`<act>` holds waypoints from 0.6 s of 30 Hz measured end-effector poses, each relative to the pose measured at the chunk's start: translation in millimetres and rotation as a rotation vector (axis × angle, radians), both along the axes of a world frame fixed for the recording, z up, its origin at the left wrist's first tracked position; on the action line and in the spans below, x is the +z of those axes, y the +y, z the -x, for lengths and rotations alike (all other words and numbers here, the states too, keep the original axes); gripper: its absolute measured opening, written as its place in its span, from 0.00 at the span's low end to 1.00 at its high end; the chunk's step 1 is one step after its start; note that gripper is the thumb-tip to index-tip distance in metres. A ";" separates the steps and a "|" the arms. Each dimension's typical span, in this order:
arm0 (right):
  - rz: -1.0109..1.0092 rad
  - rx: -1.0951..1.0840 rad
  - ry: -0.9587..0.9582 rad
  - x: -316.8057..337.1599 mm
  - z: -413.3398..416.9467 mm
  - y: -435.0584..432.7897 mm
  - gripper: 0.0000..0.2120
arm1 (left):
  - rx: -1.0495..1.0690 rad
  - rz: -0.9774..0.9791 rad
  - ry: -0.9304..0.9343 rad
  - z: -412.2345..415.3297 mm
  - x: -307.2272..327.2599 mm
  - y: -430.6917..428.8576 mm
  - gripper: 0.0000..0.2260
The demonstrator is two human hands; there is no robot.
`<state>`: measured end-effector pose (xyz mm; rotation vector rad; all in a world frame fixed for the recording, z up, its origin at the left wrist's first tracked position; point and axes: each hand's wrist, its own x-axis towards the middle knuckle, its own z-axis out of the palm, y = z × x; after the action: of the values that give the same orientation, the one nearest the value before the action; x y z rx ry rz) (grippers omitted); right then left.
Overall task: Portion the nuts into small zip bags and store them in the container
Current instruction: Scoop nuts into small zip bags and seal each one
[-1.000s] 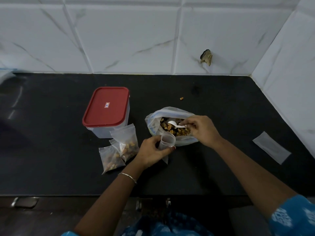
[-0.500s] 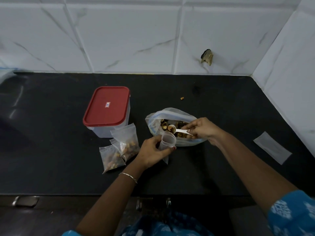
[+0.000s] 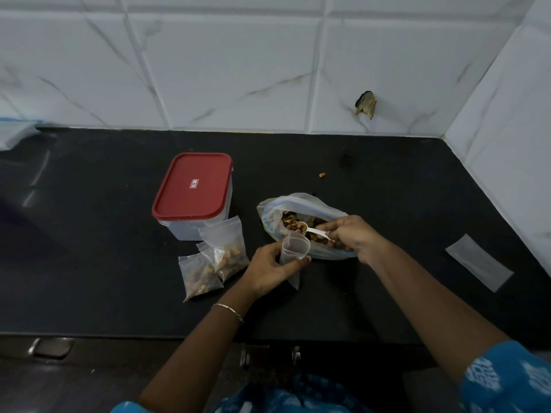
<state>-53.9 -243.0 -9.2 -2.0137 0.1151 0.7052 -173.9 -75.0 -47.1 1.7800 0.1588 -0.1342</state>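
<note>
– Hands, both: state?
– Both occupied. The left hand (image 3: 269, 271) is curled round a small zip bag (image 3: 293, 248), keeping its mouth open and facing up. The right hand (image 3: 354, 236) pinches the handle end of a white spoon (image 3: 313, 230) and holds nothing else.

– Relation governing the next move?
– The spoon's bowl, loaded with nuts (image 3: 290, 219), sits at the far rim of the small zip bag's mouth. The handle runs from the right hand leftward to the bowl. The bag's long axis is roughly upright, with its lower end hanging below the left hand. The left hand is on the bag and the right hand is just beside it. Judgement: a tilt of the spoon should drop the load in, though the narrow mouth makes a spill possible.

– Small zip bag, appearance?
– Clear, thin plastic. Contents: cannot tell, seemingly little or none.

– Supply?
– A large bag (image 3: 298, 204), open, lies on the counter (image 3: 387, 189) just behind both hands and under the right hand.

– Finished portions?
– At least two filled bags (image 3: 198, 274), overlapping, lie just left of the left hand. They rest against the front of the container (image 3: 179, 231), a clear tub with its red lid (image 3: 193, 186) on.

– Sundries?
– A flat spare bag (image 3: 478, 262) lies well to the right. A stray nut (image 3: 322, 174) sits beyond the large bag.
</note>
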 end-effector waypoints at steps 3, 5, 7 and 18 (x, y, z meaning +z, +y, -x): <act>0.005 -0.029 0.059 -1.9 -4.4 -0.5 0.13 | 0.019 0.037 -0.010 1.6 -1.6 -1.9 0.15; -0.024 -0.051 0.091 -2.3 -5.7 -0.3 0.13 | 0.036 0.069 -0.018 2.2 -3.1 -3.3 0.16; -0.083 -0.073 0.113 -0.2 -7.6 -0.1 0.12 | 0.039 0.088 -0.018 1.1 -3.8 -3.2 0.16; -0.175 0.020 0.109 14.2 -22.4 -15.3 0.14 | 0.060 -0.010 -0.004 -17.7 4.5 -6.6 0.17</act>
<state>-31.6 -258.3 5.0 -1.8122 0.0937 0.8097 -156.3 -81.6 -42.6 1.7834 0.2098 -0.0865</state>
